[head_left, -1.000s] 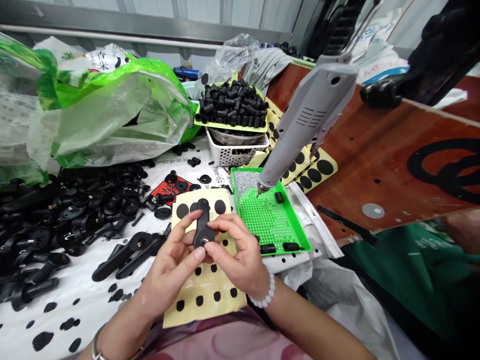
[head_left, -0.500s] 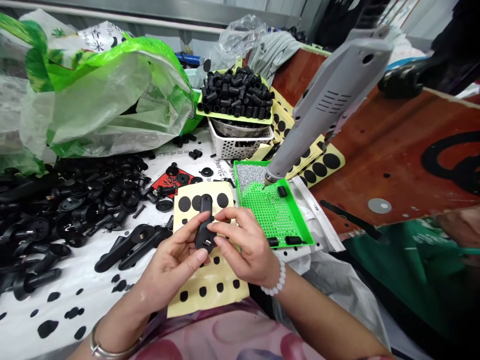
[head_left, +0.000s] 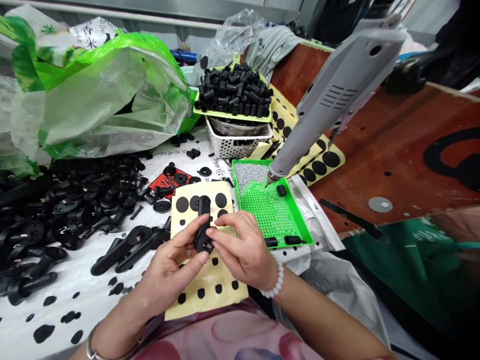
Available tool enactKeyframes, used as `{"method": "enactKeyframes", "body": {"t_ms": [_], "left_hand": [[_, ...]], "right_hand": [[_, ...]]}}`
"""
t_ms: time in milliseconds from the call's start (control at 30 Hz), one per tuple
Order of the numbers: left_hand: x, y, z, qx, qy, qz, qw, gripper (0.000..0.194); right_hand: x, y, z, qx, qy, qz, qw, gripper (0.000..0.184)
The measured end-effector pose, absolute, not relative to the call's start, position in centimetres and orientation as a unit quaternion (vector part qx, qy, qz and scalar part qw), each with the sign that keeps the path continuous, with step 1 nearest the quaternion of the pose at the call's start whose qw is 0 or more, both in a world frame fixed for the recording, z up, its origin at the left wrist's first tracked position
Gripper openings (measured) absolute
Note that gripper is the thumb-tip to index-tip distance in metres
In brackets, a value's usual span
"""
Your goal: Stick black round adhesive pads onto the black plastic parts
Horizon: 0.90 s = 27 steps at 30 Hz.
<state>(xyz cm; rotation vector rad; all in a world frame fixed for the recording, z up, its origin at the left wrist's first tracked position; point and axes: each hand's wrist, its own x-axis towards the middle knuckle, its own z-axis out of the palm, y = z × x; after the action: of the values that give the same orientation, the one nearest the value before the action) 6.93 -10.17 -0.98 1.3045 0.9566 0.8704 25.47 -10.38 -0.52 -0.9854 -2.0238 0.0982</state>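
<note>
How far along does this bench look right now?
Done, tentatively: a few short black pieces lie on the green perforated tray. In hand: the left hand and right hand hold a black plastic part over a yellow sheet of black dots. Remaining: a large heap of black plastic parts and a stack of black sleeves. Exact progress cannot be told.

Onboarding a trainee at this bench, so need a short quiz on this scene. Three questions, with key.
1. True or false: the tip of the grey handheld tool is over the green perforated tray.
2. What do the left hand and right hand both touch? A) a black plastic part B) the grey handheld tool C) a white basket
3. Fill in: the white beaded bracelet is on the ___ wrist.

Key: 1 true; 2 A; 3 right.
</note>
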Motion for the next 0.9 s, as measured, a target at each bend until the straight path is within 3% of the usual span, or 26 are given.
{"method": "enactKeyframes", "body": {"t_ms": [133, 433, 633, 767, 900], "left_hand": [[6.9, -10.2, -1.1, 0.581, 0.42, 0.368, 0.593, 0.055], [7.0, -10.6, -0.7, 0.63, 0.409, 0.35, 0.56, 0.055], [7.3, -10.8, -0.7, 0.613, 0.404, 0.355, 0.579, 0.054], [7.3, -10.6, -0.7, 0.602, 0.398, 0.36, 0.591, 0.056], [7.2, -10.6, -0.7, 0.597, 0.405, 0.36, 0.591, 0.057]], "right_hand": [[25.6, -10.7, -0.6, -0.399, -0.802, 0.054, 0.442, 0.021], [26.0, -10.5, 0.2, -0.422, -0.764, 0.21, 0.44, 0.006], [25.8, -10.9, 0.0, -0.417, -0.773, 0.135, 0.459, 0.007], [25.7, -11.3, -0.5, -0.431, -0.735, 0.118, 0.51, 0.022], [25.8, -11.5, -0.6, -0.437, -0.769, 0.075, 0.461, 0.02]]}}
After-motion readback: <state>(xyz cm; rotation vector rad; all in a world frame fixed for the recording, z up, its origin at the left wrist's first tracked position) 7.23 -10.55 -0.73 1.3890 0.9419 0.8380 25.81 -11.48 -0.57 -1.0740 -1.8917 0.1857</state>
